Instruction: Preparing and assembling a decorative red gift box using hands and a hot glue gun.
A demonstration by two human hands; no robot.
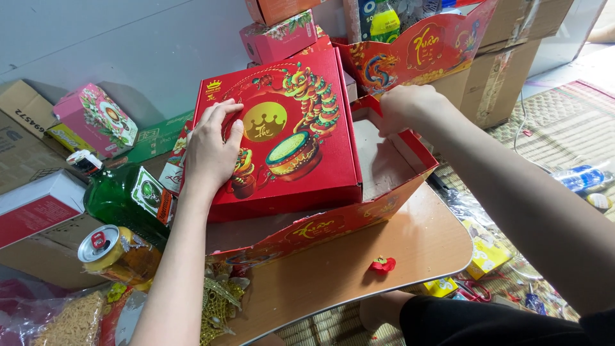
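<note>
A flat red gift box (301, 128) with a dragon and drum picture lies tilted inside a larger red open tray-like box (391, 170) on a small wooden table (384, 256). My left hand (211, 144) rests flat on the left part of the flat box's lid, fingers spread. My right hand (403, 106) pinches the far wall of the open box near its back right corner. The tray's front wall (320, 227) carries gold ornament.
A green bottle (128, 195) and a gold can (106, 247) lie at the left. Pink cartons (96, 118) and cardboard boxes (506, 77) stand behind. A small red ornament (382, 264) lies on the table. Packets and a plastic bottle (580, 178) lie on the mat.
</note>
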